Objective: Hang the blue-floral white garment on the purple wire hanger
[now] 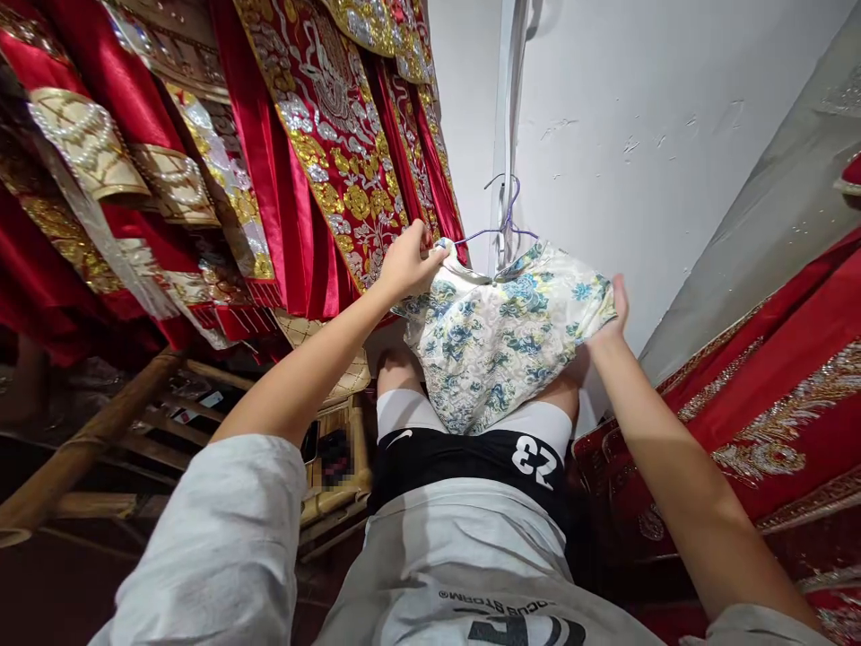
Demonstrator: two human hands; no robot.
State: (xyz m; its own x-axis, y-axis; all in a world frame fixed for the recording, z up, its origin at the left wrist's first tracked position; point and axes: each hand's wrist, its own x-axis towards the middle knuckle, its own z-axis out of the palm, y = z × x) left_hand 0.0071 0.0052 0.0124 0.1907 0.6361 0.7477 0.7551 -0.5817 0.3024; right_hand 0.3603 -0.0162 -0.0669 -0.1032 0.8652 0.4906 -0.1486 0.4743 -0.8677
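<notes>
A short-sleeved floral blouse [491, 345], white with blue and green flowers, hangs on a thin purple hanger [494, 231] in front of my legs. With thumb and fingers, my left hand [412, 262] pinches the blouse at its left shoulder, close to the collar. On the other side my right hand [613, 314] grips the edge of the right sleeve, its fingers partly hidden behind the cloth. Between the hands the blouse is spread out. The hanger's hook rises beside a white vertical pole.
Red garments with gold and silver sequins [356, 170] hang at the left. More red embroidered cloth [773, 431] is close on the right. A bamboo rack [100, 440] stands at lower left. Ahead are a white wall [619, 108] and the pole [509, 117].
</notes>
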